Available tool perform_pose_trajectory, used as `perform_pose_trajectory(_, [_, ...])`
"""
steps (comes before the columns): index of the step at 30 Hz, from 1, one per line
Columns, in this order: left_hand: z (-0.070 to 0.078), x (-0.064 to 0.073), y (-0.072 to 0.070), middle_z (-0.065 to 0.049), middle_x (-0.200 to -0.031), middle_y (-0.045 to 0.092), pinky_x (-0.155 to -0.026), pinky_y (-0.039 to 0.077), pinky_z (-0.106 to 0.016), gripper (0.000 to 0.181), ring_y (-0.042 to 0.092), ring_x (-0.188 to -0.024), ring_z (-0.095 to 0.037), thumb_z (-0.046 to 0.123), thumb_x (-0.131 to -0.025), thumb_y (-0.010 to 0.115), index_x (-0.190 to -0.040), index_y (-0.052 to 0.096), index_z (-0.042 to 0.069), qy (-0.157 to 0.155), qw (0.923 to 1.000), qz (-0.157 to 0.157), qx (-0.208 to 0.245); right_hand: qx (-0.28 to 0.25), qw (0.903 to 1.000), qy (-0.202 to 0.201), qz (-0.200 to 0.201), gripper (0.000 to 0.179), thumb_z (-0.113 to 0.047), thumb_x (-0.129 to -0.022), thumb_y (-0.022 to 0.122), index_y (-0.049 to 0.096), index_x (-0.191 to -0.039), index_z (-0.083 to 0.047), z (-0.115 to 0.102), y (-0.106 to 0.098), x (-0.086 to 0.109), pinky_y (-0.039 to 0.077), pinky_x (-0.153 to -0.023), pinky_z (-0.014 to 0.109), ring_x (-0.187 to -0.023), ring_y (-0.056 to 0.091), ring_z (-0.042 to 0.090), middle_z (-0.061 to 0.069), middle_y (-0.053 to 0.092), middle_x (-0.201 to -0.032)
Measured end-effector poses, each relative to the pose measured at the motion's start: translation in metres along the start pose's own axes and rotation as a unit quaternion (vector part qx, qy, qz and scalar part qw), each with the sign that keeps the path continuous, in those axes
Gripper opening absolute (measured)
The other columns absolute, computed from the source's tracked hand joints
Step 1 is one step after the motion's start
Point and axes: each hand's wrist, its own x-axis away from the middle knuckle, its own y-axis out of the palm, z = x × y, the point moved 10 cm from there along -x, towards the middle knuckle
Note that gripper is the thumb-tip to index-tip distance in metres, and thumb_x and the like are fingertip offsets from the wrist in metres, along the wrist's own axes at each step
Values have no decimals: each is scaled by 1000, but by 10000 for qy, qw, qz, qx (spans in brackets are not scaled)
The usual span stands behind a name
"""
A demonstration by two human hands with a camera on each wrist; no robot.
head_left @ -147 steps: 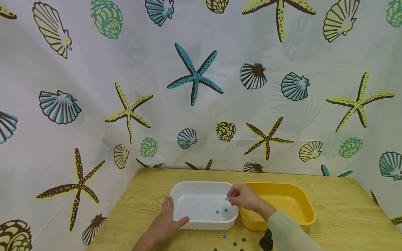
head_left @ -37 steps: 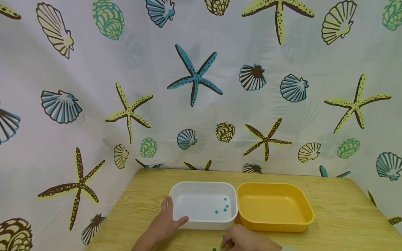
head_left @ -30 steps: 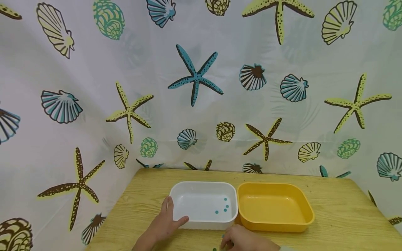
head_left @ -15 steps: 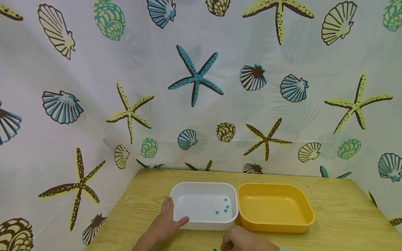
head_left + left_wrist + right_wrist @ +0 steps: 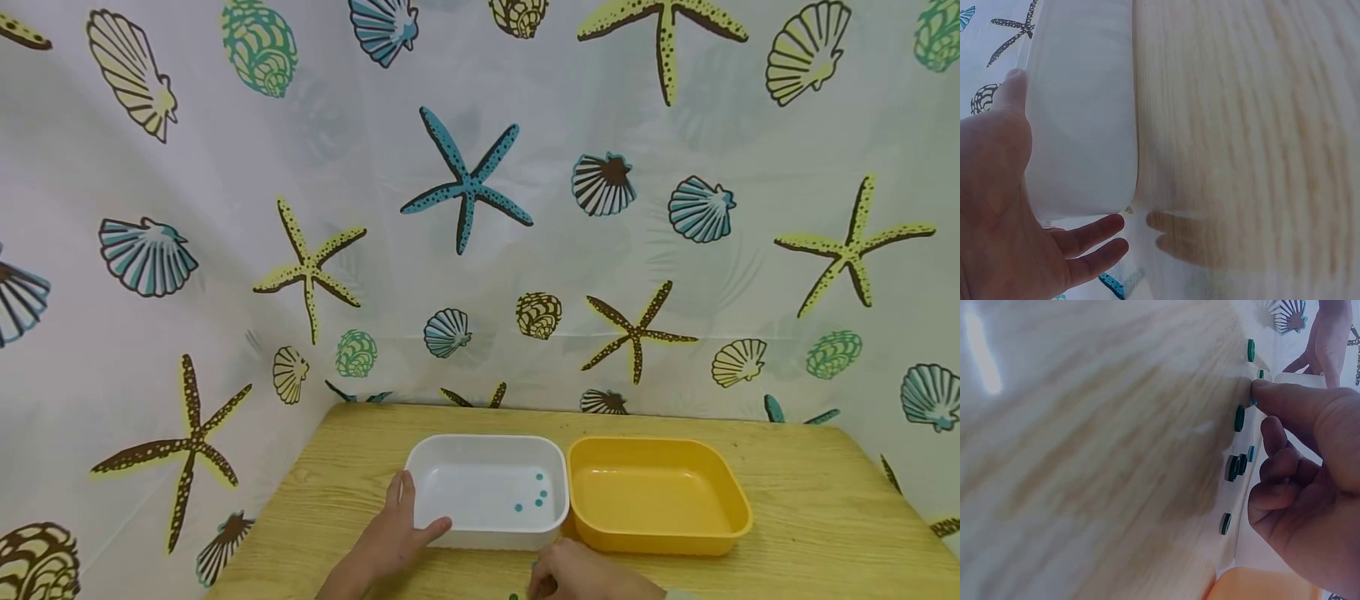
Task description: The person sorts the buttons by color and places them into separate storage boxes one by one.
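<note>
My left hand (image 5: 393,529) rests at the front left corner of a white plastic tub (image 5: 487,540), its thumb over the rim and its straight fingers along the end wall. Several small blue discs (image 5: 518,507) lie inside the tub toward its right end. On the table in front of the tubs, my right hand (image 5: 1310,456) is low, its thumb and forefinger pinching at a small blue disc (image 5: 1254,401) that they mostly cover. Its other fingers are curled in. Around its fingertips are several green discs (image 5: 1239,419) and another blue disc.
A yellow plastic tub (image 5: 660,543) stands right beside the white one, with nothing visible in it. Both sit on a wood-grain table (image 5: 810,500). A white curtain (image 5: 510,250) printed with shells and starfish hangs behind the table and at its sides.
My right hand has come from over the white tub down to the table in front; the blue disc it carried now lies in the tub. The last second shows little movement; the left hand stays put.
</note>
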Motion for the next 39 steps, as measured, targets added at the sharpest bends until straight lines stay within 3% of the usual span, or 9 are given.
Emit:
perform_pose_trajectory(7, [-1,-1,0,-31,-150,10,-78,49,-50,111,60,-96,-38,64,-84,56,-144,7,-15,57,9999,81,-54,158,9998,147,32,8,-27,-86,70,71,-86,-20,2,2,-1,49,-61,20,-66,56,-1,-15,62,-75])
perform_pose_trajectory(15, [-3,-4,3,-32,-150,9,-83,47,-51,111,57,-102,-41,63,-84,56,-144,7,-15,85,9999,109,-49,723,9968,-336,17,6,-25,-89,67,70,-87,-20,-10,0,-1,48,-63,18,-70,54,-4,-18,60,-78])
perform_pose_trajectory(19, [-5,-5,3,-31,-151,8,-86,45,-52,110,54,-107,-42,63,-85,56,-145,6,-14,57,9999,103,-38,268,9993,-263,51,4,-18,-89,66,70,-88,-18,-15,-6,3,48,-60,19,-68,54,-2,-16,61,-78])
perform_pose_trajectory(28, [-5,-7,2,-30,-151,7,-91,42,-53,109,47,-117,-44,62,-85,56,-145,5,-14,83,9999,129,-8,-6,9982,-329,510,4,-10,-86,69,67,-85,-14,-29,-34,16,49,-59,19,-65,52,-3,-15,59,-75])
perform_pose_trajectory(39, [1,-8,2,-30,-151,6,-91,42,-53,108,49,-115,-44,61,-86,56,-145,5,-14,48,9998,199,39,-312,9959,-152,838,2,-7,-86,69,67,-87,-6,-21,-63,26,48,-62,19,-67,54,2,-10,63,-77])
